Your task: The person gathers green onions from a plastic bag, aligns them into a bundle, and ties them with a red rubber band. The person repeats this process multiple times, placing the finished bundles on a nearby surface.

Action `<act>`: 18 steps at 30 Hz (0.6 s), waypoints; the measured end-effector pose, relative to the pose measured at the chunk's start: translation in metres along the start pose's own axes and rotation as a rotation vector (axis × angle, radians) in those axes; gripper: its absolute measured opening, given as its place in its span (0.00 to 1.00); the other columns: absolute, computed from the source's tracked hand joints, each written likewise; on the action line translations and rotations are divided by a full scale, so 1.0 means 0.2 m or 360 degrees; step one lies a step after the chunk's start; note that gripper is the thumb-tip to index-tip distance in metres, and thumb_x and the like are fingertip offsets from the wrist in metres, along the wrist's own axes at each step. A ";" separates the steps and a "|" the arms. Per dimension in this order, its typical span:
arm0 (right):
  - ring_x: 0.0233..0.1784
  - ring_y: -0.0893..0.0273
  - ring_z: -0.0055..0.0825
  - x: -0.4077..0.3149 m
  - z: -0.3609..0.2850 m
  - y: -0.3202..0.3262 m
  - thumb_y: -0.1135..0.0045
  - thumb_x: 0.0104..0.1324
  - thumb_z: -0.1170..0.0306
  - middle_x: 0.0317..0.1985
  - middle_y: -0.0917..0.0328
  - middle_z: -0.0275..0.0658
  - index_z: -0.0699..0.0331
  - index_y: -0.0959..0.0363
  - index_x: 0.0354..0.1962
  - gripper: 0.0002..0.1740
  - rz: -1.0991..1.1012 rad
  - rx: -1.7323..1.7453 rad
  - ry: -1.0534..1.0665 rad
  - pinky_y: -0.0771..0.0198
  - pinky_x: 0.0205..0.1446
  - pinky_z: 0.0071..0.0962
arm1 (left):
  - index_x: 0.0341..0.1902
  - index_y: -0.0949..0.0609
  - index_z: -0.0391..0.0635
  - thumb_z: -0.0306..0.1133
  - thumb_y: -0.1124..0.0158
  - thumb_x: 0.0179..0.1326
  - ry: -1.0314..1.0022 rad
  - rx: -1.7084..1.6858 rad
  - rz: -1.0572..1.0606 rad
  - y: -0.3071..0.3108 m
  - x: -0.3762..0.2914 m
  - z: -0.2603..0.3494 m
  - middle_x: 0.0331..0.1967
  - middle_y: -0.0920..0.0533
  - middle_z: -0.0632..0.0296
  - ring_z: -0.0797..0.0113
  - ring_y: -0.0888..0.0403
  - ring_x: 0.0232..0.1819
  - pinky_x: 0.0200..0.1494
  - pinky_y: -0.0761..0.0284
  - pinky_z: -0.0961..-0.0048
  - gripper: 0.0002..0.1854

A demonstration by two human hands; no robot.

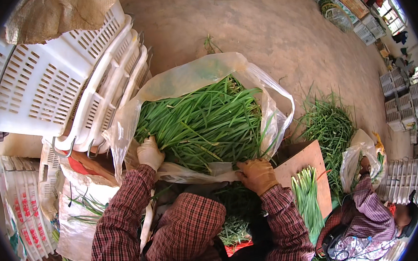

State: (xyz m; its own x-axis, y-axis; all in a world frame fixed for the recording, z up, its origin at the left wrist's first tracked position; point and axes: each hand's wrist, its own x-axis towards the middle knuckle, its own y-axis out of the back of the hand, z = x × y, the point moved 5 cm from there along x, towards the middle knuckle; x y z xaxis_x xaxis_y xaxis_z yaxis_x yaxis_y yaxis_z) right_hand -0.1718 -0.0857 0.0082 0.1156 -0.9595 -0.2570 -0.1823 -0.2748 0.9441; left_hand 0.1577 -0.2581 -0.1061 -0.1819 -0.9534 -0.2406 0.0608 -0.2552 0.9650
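A clear plastic bag [204, 72], wide at its mouth, lies before me, full of long green leafy stalks [201, 120] like garlic chives. At the bag's near left edge is my left hand [151, 153], in a pale glove, its fingers closed at the rim beside the leaves. My right hand [258, 174], in a tan glove, grips the near right part of the rim. A neat bundle of green stalks [306, 200] rests on a board [320, 169] to the right of my right hand.
White plastic crates [39, 81] are stacked at the left, under a brown sack [60, 17]. Loose greens [328, 124] are heaped on the floor at the right. A co-worker [370, 213] sits at the lower right with a hand at another plastic bag [354, 156]. More crates [396, 79] stand farther off.
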 end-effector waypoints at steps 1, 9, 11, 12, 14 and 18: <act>0.44 0.16 0.45 -0.02 0.02 -0.03 0.39 0.67 0.55 0.36 0.15 0.42 0.56 0.20 0.43 0.15 -0.0032 -0.0009 -0.0029 0.25 0.54 0.47 | 0.59 0.26 0.39 0.43 0.22 0.47 0.0004 0.0063 0.0052 0.00 -0.01 0.03 0.47 0.18 0.46 0.48 0.15 0.49 0.50 0.19 0.54 0.37; 0.45 0.15 0.45 0.00 -0.04 0.00 0.40 0.67 0.55 0.38 0.15 0.44 0.58 0.20 0.42 0.16 -0.0112 -0.0056 -0.0037 0.25 0.53 0.47 | 0.57 0.23 0.39 0.35 0.27 0.51 0.0057 -0.0238 0.0082 -0.06 0.06 -0.04 0.45 0.16 0.43 0.41 0.15 0.49 0.51 0.19 0.50 0.28; 0.45 0.15 0.46 0.01 -0.04 -0.01 0.39 0.67 0.55 0.38 0.15 0.44 0.58 0.20 0.42 0.16 -0.0160 -0.0067 -0.0053 0.25 0.52 0.48 | 0.56 0.23 0.39 0.32 0.30 0.52 -0.0003 -0.0354 0.0105 0.01 0.06 -0.04 0.43 0.15 0.43 0.42 0.14 0.47 0.51 0.19 0.49 0.26; 0.45 0.15 0.46 0.01 -0.05 -0.01 0.39 0.67 0.55 0.38 0.15 0.43 0.59 0.20 0.42 0.16 -0.0164 -0.0057 -0.0041 0.25 0.52 0.48 | 0.55 0.22 0.40 0.30 0.31 0.52 0.0007 -0.0385 0.0129 0.01 0.06 -0.07 0.40 0.13 0.42 0.42 0.13 0.45 0.51 0.20 0.48 0.24; 0.44 0.15 0.46 0.01 -0.04 -0.01 0.39 0.66 0.55 0.37 0.15 0.43 0.59 0.20 0.42 0.17 -0.0158 -0.0039 -0.0030 0.25 0.51 0.49 | 0.55 0.22 0.40 0.29 0.31 0.52 -0.0076 -0.0499 0.0142 0.05 0.05 -0.10 0.41 0.14 0.40 0.39 0.14 0.46 0.51 0.20 0.48 0.24; 0.43 0.14 0.43 0.04 -0.07 0.01 0.37 0.65 0.56 0.37 0.15 0.43 0.59 0.21 0.43 0.17 -0.0195 -0.0089 -0.0026 0.23 0.48 0.47 | 0.58 0.24 0.40 0.28 0.30 0.53 -0.0005 -0.0526 -0.0020 0.03 0.06 -0.09 0.44 0.14 0.40 0.39 0.14 0.47 0.52 0.20 0.50 0.27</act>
State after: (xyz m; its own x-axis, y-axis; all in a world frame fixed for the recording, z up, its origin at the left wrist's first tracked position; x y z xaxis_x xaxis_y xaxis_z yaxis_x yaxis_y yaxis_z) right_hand -0.1566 -0.0934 0.0106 0.1178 -0.9199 -0.3740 -0.1132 -0.3866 0.9153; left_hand 0.1729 -0.2744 -0.1060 -0.1876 -0.9495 -0.2514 0.3735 -0.3056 0.8758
